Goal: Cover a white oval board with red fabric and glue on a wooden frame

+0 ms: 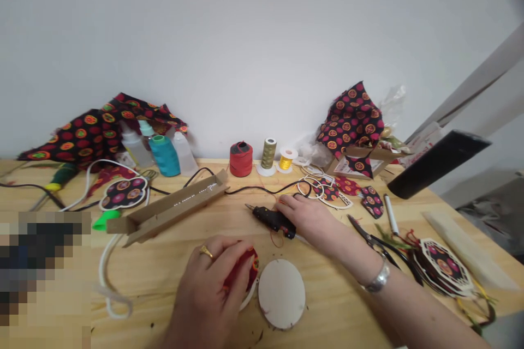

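Lying on the desk (164,283) with its tip pointing left, the black glue gun (270,217) is being covered at the handle by the right hand (309,218). The fingers are curving over it, though I cannot tell whether they are gripping. Nearer the person, the left hand (213,283) is pinching a red fabric piece (248,271) with its fingertips pressed together, just beside a round white disc (281,293). This looks like the gluing step. Lifting the gun would call for a firm hold well back from the tip, with its cord (254,191) trailing free.
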The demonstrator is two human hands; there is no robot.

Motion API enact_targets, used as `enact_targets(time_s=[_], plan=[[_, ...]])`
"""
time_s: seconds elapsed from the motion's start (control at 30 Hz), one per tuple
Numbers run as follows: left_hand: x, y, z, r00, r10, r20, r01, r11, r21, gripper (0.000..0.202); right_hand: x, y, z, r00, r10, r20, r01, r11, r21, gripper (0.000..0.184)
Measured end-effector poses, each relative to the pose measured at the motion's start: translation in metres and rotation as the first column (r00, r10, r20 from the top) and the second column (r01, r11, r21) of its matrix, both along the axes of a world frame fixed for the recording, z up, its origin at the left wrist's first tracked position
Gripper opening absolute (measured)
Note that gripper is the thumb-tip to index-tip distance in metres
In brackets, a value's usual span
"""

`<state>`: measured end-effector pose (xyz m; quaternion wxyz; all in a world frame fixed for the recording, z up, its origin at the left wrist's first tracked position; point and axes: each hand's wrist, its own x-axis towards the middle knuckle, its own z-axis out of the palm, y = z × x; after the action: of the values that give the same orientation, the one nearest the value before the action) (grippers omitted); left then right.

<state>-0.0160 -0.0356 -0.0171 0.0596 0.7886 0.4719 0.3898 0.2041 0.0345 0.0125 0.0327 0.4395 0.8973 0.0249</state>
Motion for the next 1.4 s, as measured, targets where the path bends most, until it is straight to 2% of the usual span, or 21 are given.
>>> enact_targets(time_s=[0.1,0.2,0.3,0.4,0.63,0.83,0.93,1.03,1.13,1.23,1.4], plan=[[0.008,0.001,0.005,0.997,-0.009,-0.081,0.006,0.999,-0.033,0.015,-0.001,0.006,0.001,1.0,-0.013,0.016,0.013,1.0,0.009,0.027],[0.021,0.005,0.008,0.971,0.032,-0.239,-0.063,0.991,-0.122,0.018,0.004,0.007,0.001,1.0,-0.023,0.008,0.023,1.0,0.013,0.027],[0.035,0.011,0.014,0.927,0.028,-0.373,-0.131,0.959,-0.252,0.019,0.009,0.005,0.004,0.999,-0.035,-0.007,0.036,0.999,0.008,0.028],[0.046,0.018,0.02,0.908,-0.001,-0.419,-0.16,0.923,-0.349,0.02,0.012,0.002,0.008,0.997,-0.037,-0.066,0.037,0.999,-0.012,0.03],[0.054,0.035,0.019,0.91,0.051,-0.412,-0.213,0.909,-0.357,0.021,0.02,-0.002,0.016,0.97,-0.038,-0.24,0.039,0.999,0.001,0.035],[0.051,0.045,0.019,0.938,0.153,-0.309,-0.268,0.889,-0.372,0.031,0.026,-0.002,0.021,0.947,-0.06,-0.317,0.05,0.998,-0.041,0.036],[0.053,0.052,0.021,0.968,0.142,-0.207,-0.217,0.887,-0.407,0.037,0.026,-0.003,0.02,0.938,-0.063,-0.34,0.05,0.998,-0.045,0.036],[0.051,0.063,0.019,0.992,0.079,-0.096,-0.114,0.889,-0.443,0.022,0.028,-0.004,0.019,0.924,-0.062,-0.377,0.044,0.997,-0.056,0.037],[0.04,0.075,0.018,0.991,0.123,-0.046,-0.13,0.888,-0.441,0.026,0.037,-0.005,0.018,0.913,-0.071,-0.402,0.054,0.997,-0.052,0.036],[0.027,0.086,0.022,0.969,0.235,-0.072,-0.244,0.884,-0.399,0.029,0.048,-0.004,0.018,0.927,-0.055,-0.37,0.046,0.998,-0.034,0.036],[0.022,0.089,0.036,0.924,0.334,-0.187,-0.374,0.892,-0.254,0.029,0.054,0.002,0.014,0.993,0.022,-0.117,-0.019,1.0,0.02,0.029]])
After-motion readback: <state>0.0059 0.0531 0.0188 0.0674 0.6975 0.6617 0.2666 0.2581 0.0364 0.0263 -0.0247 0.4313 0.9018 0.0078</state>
